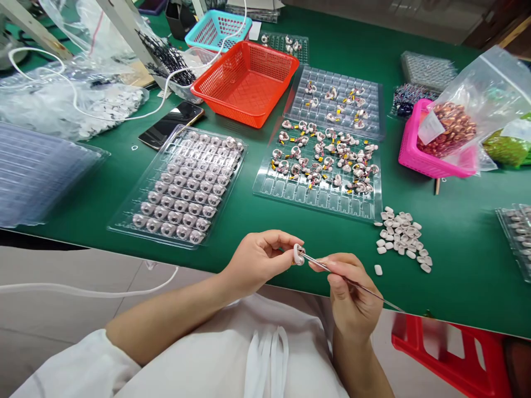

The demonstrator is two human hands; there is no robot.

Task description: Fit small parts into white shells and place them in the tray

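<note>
My left hand (259,260) pinches a small white ring-shaped part (298,254) between thumb and fingers, just above the near edge of the green table (468,249). My right hand (350,293) grips thin metal tweezers (352,282), whose tip touches the white part. A loose pile of small white parts (402,237) lies right of my hands. Ahead sit a clear tray of wound parts with yellow tags (319,166) and, to the left, a clear tray filled with rows of grey-pink pieces (182,188).
An orange basket (246,80) and a teal basket (218,27) stand at the back. A pink basket (431,149) holds a bag of copper coils. A phone (170,124), stacked clear trays (37,171) and a white cable (83,110) lie left. A red stool (452,354) stands lower right.
</note>
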